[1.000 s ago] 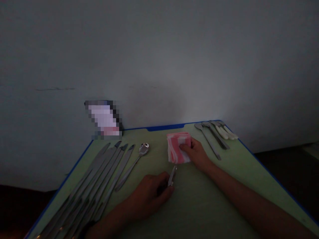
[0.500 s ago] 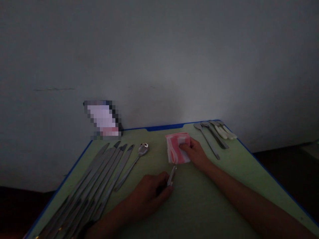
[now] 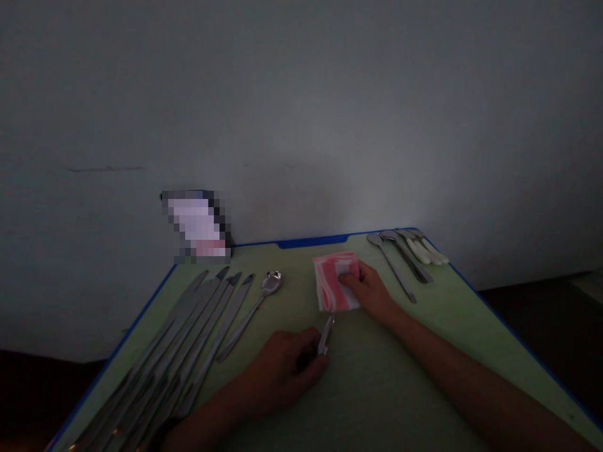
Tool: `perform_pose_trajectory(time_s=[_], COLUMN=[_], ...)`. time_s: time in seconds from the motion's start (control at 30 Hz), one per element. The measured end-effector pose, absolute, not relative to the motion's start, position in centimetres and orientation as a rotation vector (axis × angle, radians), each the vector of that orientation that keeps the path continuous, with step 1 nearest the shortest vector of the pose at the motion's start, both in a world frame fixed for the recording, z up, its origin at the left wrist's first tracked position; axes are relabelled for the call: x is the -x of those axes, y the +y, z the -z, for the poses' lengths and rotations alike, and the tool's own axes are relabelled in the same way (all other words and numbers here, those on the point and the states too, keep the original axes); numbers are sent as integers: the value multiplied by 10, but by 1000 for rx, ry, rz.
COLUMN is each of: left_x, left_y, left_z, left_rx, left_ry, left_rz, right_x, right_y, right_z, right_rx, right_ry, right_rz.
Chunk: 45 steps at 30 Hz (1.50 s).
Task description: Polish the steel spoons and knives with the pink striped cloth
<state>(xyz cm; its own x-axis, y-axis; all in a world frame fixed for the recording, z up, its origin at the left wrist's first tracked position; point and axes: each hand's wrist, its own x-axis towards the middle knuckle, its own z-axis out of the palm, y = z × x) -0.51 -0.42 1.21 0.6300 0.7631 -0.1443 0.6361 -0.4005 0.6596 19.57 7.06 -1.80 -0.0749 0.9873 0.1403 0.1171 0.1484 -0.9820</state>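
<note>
My left hand (image 3: 294, 361) is closed around a shiny metal piece of cutlery (image 3: 325, 336). Only a short narrow length of it shows past the fingers, so its kind is unclear. Its far end points up toward the lower edge of a folded pink-and-white striped cloth (image 3: 335, 282); whether they touch I cannot tell. My right hand (image 3: 370, 292) grips that cloth at its right side, thumb on top. To the left of my left hand, a metal spoon (image 3: 272, 284) lies bowl away from me beside a row of several table knives (image 3: 207, 326).
On the right of the green, blue-edged table (image 3: 400, 376) lie several metal spoons (image 3: 393, 263) and white-handled utensils (image 3: 419, 249). A device with a lit, blurred-out screen (image 3: 200, 223) leans at the back left. Behind the table rises a grey wall (image 3: 301, 113).
</note>
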Motion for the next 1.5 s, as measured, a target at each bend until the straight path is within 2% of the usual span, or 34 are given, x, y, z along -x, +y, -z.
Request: perform_pose_trajectory(time_s=[0.27,0.4,0.57,0.7,1.07,1.4,1.5], left_x=[5,6,7,7,8,8,8], left_y=[-5,-5,-6,-5,-6,-5,-5], left_z=[-8,-7,-5,-1,-11,-15,-13], left_rx=[-2164,-2157,-2183,-2197,-2236,-2222,-2223], left_ry=[1087,1089,1033,1037,1085,1104,1129], left_rz=[-249,-263,-258,-257,-185,-140,-141], right_x=[-197,-188,-157,-148,-160,-161,-162], right_y=[72,65,36,25,43,47,47], right_z=[18,19,18,15,27,21,23], right_rx=[1158,1056,982,929,961,823,851], right_ry=[-1397,-1297,-900,-921,-887,-594,-653], right_rz=[-1110,-1273,-1412,-1517,-1316,-1599,-1608])
